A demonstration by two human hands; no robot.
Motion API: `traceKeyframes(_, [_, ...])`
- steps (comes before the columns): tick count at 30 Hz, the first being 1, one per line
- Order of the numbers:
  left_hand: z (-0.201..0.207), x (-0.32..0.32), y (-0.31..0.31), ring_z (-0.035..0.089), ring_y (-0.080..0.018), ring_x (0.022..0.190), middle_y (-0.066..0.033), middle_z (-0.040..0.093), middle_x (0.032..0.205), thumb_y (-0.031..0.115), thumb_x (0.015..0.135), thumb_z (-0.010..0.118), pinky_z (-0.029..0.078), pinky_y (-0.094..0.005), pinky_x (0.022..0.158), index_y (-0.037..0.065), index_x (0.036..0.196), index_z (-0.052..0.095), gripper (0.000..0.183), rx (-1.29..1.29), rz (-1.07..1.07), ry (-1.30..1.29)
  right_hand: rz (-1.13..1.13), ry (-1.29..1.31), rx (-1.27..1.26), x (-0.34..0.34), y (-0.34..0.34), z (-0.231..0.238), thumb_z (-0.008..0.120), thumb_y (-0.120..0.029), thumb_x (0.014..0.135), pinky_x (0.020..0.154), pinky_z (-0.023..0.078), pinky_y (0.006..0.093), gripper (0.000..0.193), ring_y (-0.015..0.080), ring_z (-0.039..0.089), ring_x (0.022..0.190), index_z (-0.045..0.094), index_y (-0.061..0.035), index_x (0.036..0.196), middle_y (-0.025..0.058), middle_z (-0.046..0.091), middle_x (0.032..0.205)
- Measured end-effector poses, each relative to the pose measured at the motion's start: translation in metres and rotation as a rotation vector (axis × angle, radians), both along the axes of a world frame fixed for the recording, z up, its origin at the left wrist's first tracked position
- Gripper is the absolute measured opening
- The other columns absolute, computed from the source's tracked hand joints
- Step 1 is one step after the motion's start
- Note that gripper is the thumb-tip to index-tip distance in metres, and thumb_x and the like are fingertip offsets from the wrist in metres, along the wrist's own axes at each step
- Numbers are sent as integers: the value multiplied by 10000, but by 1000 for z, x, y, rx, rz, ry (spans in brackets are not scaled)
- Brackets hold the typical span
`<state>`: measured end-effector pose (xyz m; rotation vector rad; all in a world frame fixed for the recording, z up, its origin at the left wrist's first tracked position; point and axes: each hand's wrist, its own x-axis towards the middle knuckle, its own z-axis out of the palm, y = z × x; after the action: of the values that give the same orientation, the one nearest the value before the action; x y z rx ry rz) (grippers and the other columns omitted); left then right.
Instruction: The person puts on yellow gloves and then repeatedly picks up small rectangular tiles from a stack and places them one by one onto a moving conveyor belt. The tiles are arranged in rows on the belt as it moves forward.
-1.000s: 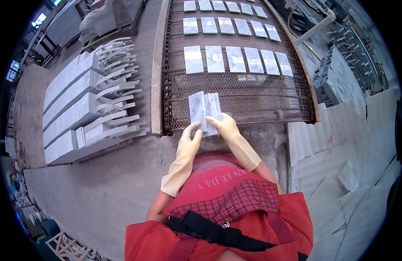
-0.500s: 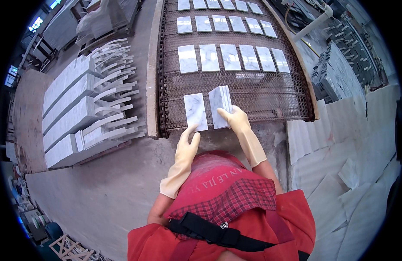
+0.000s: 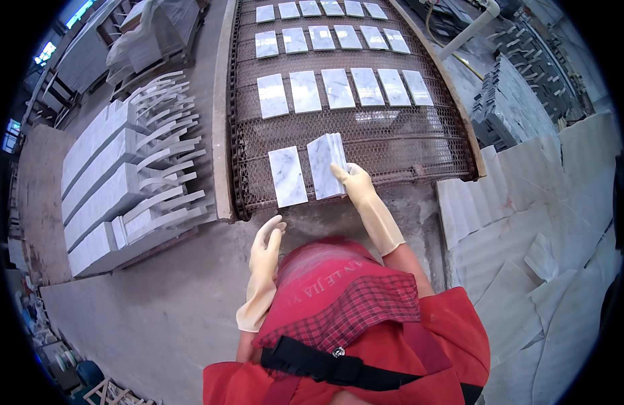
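My right hand (image 3: 354, 182), in a cream rubber glove, grips a small stack of white marble tiles (image 3: 324, 165) at its right side, with the thumb over the edge. The stack leans at the near end of a mesh conveyor belt (image 3: 400, 152). Just left of it a single grey-veined marble tile (image 3: 288, 177) lies flat on the belt, a narrow gap between them. My left hand (image 3: 266, 243), gloved alike, hovers off the belt's near edge below that tile. Its fingers are apart and hold nothing.
Farther up the belt lie rows of marble tiles (image 3: 338, 88). Wooden rails (image 3: 222, 135) flank the belt. To the left stand stacked stone slabs (image 3: 102, 182) with curved strips. Pale sheets (image 3: 508, 202) cover the right side, beside another tile pile (image 3: 518, 101).
My left hand has let go of the single tile and drawn back toward me. My right hand stays on the stack. The whole view has shifted slightly, moving the scene left.
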<state>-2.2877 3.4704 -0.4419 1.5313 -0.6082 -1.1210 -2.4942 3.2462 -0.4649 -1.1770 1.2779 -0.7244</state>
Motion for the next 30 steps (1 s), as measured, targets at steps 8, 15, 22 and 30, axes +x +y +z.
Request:
traceKeyframes(8, [-20, 17, 34, 647, -283, 1262, -186, 684, 1336, 177, 1083, 580, 477, -416, 1136, 29, 1448, 598, 395, 19, 106, 19, -104, 4, -122, -20, -14, 3, 788, -438, 931, 740, 539, 296, 493, 116, 676, 819, 746, 14, 1123, 54, 759, 931])
traceKeyframes(15, [-30, 26, 71, 614, -275, 1326, -164, 671, 1386, 211, 1093, 567, 467, -391, 1131, 73, 1470, 581, 402, 141, 197, 49, -104, 297, -191, -57, -28, 22, 765, -490, 928, 785, 536, 320, 528, 139, 682, 844, 755, -11, 1148, 78, 766, 940])
traceKeyframes(22, [-49, 26, 74, 605, -281, 1345, -170, 663, 1398, 216, 1096, 562, 462, -392, 1146, 81, 1467, 581, 395, 161, 195, 64, -157, 297, -112, -62, -28, 17, 747, -515, 942, 732, 540, 321, 551, 136, 691, 838, 755, -9, 1161, 77, 768, 953])
traceKeyframes(30, [-41, 17, 48, 622, -271, 1314, -174, 665, 1385, 185, 1090, 563, 469, -387, 1153, 64, 1457, 585, 387, 134, 133, 58, -282, 375, -138, -89, -36, 32, 684, -531, 967, 850, 544, 360, 531, 199, 722, 926, 762, -36, 1141, 114, 783, 987])
